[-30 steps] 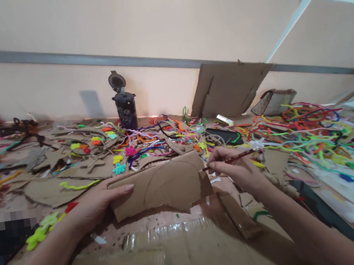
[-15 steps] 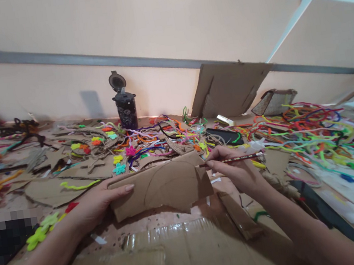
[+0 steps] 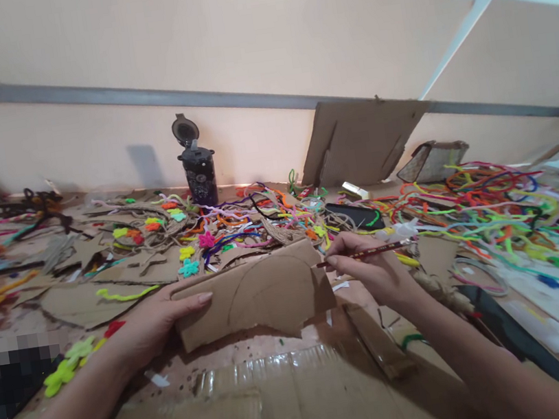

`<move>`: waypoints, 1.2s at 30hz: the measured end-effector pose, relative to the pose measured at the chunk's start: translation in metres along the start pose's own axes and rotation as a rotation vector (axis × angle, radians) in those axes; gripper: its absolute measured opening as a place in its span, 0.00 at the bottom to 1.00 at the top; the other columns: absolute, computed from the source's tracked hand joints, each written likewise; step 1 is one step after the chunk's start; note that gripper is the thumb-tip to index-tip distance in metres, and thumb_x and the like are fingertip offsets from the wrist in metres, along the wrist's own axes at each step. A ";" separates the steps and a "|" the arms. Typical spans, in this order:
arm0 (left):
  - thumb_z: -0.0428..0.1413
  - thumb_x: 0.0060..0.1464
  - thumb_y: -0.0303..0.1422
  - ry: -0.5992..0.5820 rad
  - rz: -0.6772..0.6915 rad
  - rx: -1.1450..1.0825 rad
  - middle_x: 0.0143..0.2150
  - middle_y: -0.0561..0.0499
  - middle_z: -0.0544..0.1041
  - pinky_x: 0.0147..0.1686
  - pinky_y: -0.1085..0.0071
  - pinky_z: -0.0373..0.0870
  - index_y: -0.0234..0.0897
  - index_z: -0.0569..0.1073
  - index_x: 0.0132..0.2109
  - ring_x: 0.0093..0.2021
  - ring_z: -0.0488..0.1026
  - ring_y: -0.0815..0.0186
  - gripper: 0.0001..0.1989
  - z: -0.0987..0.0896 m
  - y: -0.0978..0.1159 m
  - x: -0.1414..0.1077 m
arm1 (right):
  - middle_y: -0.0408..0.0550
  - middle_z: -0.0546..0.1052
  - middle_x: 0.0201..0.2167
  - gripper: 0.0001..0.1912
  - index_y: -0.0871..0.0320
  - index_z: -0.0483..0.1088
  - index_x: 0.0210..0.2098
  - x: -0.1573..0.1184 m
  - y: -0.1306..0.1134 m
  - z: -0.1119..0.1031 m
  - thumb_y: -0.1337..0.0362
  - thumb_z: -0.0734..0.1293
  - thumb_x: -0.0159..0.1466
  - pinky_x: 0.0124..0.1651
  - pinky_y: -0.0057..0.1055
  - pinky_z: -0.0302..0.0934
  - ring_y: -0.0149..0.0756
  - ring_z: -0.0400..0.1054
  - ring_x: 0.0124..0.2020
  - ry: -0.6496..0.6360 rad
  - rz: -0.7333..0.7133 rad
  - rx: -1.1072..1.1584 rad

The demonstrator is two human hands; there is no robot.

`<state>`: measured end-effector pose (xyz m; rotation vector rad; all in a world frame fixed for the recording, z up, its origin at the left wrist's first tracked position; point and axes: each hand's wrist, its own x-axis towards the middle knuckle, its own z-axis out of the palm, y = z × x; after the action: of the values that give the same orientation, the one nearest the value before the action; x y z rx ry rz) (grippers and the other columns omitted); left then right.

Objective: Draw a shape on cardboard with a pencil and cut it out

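Note:
A torn brown cardboard piece point(image 3: 260, 295) is held tilted above the table, with a curved pencil line drawn on its face. My left hand point(image 3: 170, 316) grips its left end, thumb on the front and the other fingers hidden behind. At the right end, my right hand point(image 3: 365, 267) pinches a dark red pencil point(image 3: 376, 251). The pencil's tip touches the cardboard near its right edge, at the right side of the curve.
Behind lie tangled colourful pipe cleaners point(image 3: 491, 200), a black tumbler point(image 3: 200, 175) with its lid up and a leaning cardboard sheet point(image 3: 364, 142). Flat cardboard point(image 3: 306, 400) lies in front; a folded strip point(image 3: 379, 344) lies right of centre.
The pencil tip has moved slightly down along the cardboard's right side, and the drawn curve reaches a little further. My left hand and the cardboard have hardly moved.

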<state>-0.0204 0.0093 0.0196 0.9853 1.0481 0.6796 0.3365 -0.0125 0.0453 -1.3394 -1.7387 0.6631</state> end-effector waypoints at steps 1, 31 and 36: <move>0.71 0.46 0.41 0.003 0.001 -0.001 0.55 0.42 0.82 0.48 0.59 0.80 0.46 0.79 0.57 0.57 0.78 0.45 0.30 0.000 0.000 0.000 | 0.45 0.75 0.27 0.06 0.56 0.72 0.28 0.000 -0.001 0.000 0.62 0.66 0.61 0.34 0.33 0.58 0.38 0.68 0.31 0.000 -0.004 -0.006; 0.71 0.44 0.43 -0.003 -0.046 -0.017 0.53 0.41 0.83 0.46 0.58 0.81 0.45 0.79 0.56 0.52 0.81 0.46 0.30 0.009 0.009 -0.006 | 0.41 0.71 0.22 0.03 0.55 0.66 0.24 0.000 -0.009 -0.007 0.68 0.63 0.54 0.31 0.31 0.59 0.36 0.67 0.28 -0.146 0.072 -0.009; 0.72 0.43 0.43 0.011 -0.059 -0.008 0.50 0.41 0.84 0.45 0.58 0.81 0.45 0.80 0.55 0.52 0.81 0.45 0.30 0.008 0.009 -0.006 | 0.41 0.70 0.23 0.03 0.55 0.66 0.24 0.000 -0.010 -0.007 0.67 0.64 0.54 0.31 0.31 0.60 0.36 0.67 0.28 -0.151 0.079 0.001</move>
<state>-0.0155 0.0051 0.0309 0.9415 1.0792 0.6407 0.3376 -0.0161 0.0569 -1.3936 -1.8110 0.8280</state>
